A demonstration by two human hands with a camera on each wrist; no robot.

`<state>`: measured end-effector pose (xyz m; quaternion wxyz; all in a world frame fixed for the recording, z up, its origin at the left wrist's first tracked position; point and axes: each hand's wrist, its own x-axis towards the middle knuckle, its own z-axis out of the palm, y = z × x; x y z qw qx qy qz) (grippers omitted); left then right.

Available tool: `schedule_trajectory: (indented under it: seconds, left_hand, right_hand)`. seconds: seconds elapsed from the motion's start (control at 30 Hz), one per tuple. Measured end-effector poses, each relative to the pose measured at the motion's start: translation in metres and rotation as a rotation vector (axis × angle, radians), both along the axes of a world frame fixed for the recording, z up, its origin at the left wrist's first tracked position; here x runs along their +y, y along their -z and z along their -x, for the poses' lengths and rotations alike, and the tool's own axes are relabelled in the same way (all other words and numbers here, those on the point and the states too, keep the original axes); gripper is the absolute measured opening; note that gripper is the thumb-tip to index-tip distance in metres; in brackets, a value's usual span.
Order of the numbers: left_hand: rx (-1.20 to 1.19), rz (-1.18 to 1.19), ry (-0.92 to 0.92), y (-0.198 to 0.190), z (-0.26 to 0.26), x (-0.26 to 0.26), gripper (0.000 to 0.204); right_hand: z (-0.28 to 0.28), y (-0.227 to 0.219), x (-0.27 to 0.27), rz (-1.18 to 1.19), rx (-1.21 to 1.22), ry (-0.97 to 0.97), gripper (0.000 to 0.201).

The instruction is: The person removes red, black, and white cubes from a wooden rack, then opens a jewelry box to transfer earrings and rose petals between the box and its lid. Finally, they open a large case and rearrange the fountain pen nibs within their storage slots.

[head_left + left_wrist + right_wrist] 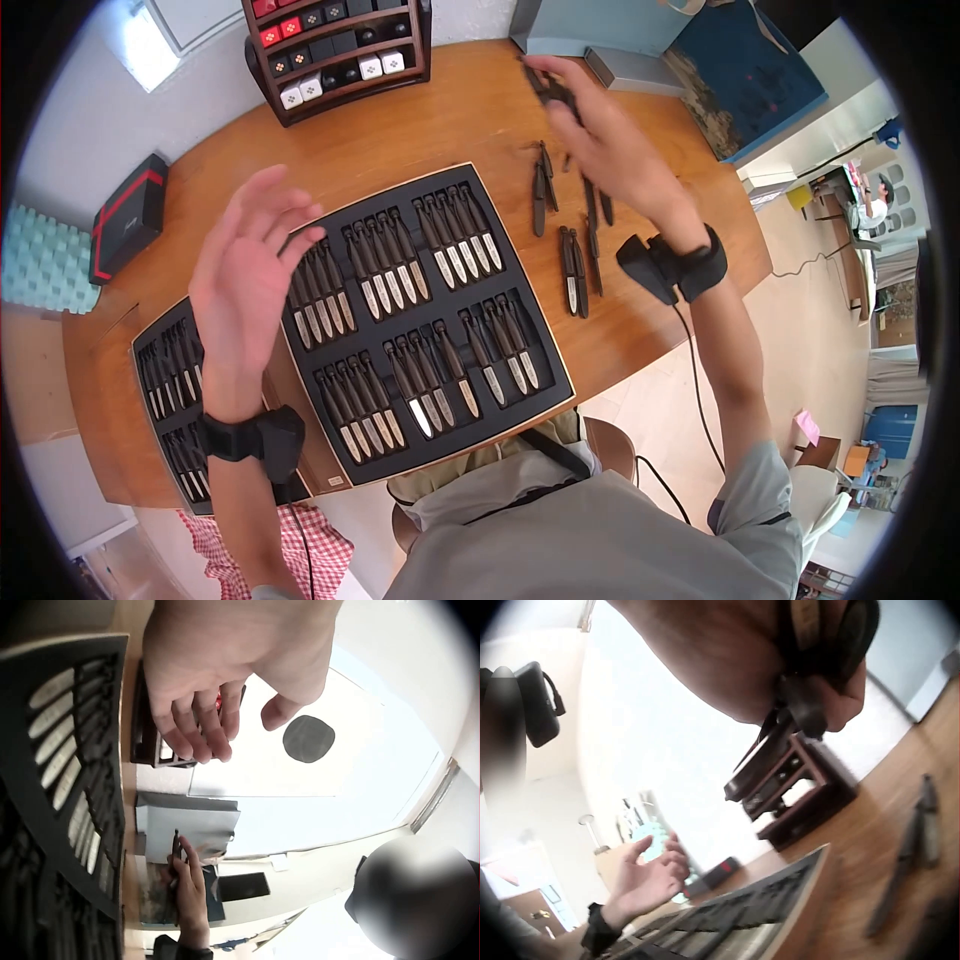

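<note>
A black tray [455, 300] holds several rows of dark-handled, knife-like pieces [465, 385] with pale blade-shaped ends. My left hand [243, 265] hovers palm-up beside the tray's left corner, its fingers loosely bent and nothing in them; the left wrist view also shows this hand [225, 682] bare. Out over the far right of the table, my right hand [615, 145] grips dark slim pieces [550, 88] like those in the tray. Seen close in the right wrist view, the gripped pieces [802, 709] stick out below the fingers, partly hidden by the hand. More loose pieces [572, 270] lie on the wood under the right forearm.
A second tray [150, 340] of similar pieces stands to the left. At the back are a wooden rack [345, 100] with red, black and white boxes and a black box [130, 220] with a red ribbon. Grey and blue boxes [745, 80] occupy the far right corner.
</note>
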<state>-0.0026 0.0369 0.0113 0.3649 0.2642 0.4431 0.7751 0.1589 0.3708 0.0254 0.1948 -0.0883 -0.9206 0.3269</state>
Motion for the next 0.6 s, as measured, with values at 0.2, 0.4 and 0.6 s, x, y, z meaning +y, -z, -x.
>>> schedule_trajectory:
  seconds: [0.2, 0.4, 0.6]
  left_hand:
    - [-0.167, 0.133, -0.01, -0.026, -0.052, 0.055, 0.074]
    - [-0.405, 0.182, 0.076, -0.012, -0.051, 0.066, 0.063]
    - [-0.371, 0.333, -0.03, -0.012, -0.054, 0.066, 0.056]
  right_hand:
    - [0.047, -0.004, -0.103, 0.229, 0.283, -0.285, 0.044]
    - [0.055, 0.018, -0.138, 0.299, 0.143, -0.221, 0.049]
    - [0.048, 0.025, -0.138, 0.236, 0.146, -0.247, 0.047]
